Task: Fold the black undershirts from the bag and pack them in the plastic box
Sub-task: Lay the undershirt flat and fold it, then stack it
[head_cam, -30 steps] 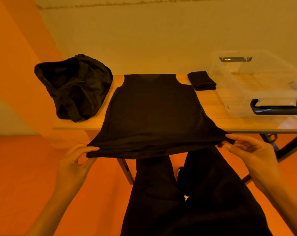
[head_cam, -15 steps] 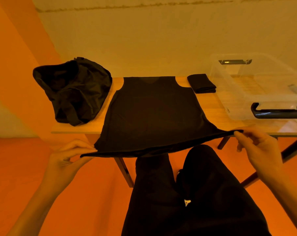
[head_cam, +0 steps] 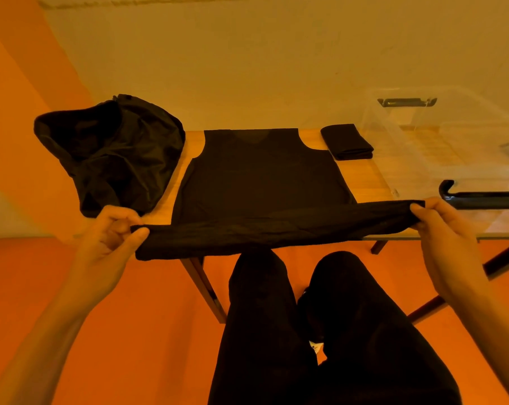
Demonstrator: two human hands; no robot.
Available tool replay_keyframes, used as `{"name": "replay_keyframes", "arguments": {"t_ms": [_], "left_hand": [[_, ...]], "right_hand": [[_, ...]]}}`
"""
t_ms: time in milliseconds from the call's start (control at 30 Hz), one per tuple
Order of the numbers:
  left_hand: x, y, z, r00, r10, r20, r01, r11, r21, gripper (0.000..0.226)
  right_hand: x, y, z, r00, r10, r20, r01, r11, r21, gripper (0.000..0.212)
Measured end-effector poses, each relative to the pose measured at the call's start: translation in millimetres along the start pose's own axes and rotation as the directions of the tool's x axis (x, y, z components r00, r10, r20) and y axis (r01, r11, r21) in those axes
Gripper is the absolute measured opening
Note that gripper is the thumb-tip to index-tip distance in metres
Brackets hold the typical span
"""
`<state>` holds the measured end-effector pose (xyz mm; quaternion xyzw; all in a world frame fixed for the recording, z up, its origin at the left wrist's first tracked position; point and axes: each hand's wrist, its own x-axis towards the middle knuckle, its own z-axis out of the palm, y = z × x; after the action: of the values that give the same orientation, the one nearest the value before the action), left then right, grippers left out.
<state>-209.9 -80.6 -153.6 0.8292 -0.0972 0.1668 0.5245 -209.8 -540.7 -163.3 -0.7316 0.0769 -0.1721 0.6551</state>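
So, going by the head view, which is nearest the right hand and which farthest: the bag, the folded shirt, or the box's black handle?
From the right hand, pinching the spread shirt:
1. Handle, just beyond the hand, on the right.
2. Folded shirt, farther back on the table.
3. Bag, far left end.

The undershirt (head_cam: 262, 176) lies on the table (head_cam: 364, 182), neck toward the far edge. Left of the undershirt sits the bag (head_cam: 116, 153). Just right of its far corner lies a folded shirt (head_cam: 346, 141), and further right stands the box (head_cam: 466, 159). At its near hem, the left hand (head_cam: 110, 238) pinches the left corner and the right hand (head_cam: 443, 229) the right corner.
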Motion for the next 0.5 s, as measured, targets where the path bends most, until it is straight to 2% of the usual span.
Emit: {"name": "replay_keyframes", "arguments": {"t_ms": [67,167,300,500], "left_hand": [[7,3,6,1.000,0.009,-0.017,-0.009,1.000,0.018,0.029],[16,2,10,0.996,0.000,-0.090,0.002,1.000,0.026,0.026],[41,-3,12,0.983,-0.014,-0.185,0.024,0.999,0.048,0.025],[94,-11,23,0.989,-0.029,-0.146,0.068,0.962,0.264,0.021]], "right_hand": [[6,6,2,0.999,0.011,-0.033,-0.012,1.000,-0.017,0.031],[13,5,6,0.999,-0.002,-0.047,-0.001,0.998,-0.055,0.020],[33,-1,21,0.992,0.002,-0.125,-0.022,0.987,-0.158,0.021],[86,0,53,0.979,0.050,-0.200,-0.098,0.966,-0.239,0.024]]}}
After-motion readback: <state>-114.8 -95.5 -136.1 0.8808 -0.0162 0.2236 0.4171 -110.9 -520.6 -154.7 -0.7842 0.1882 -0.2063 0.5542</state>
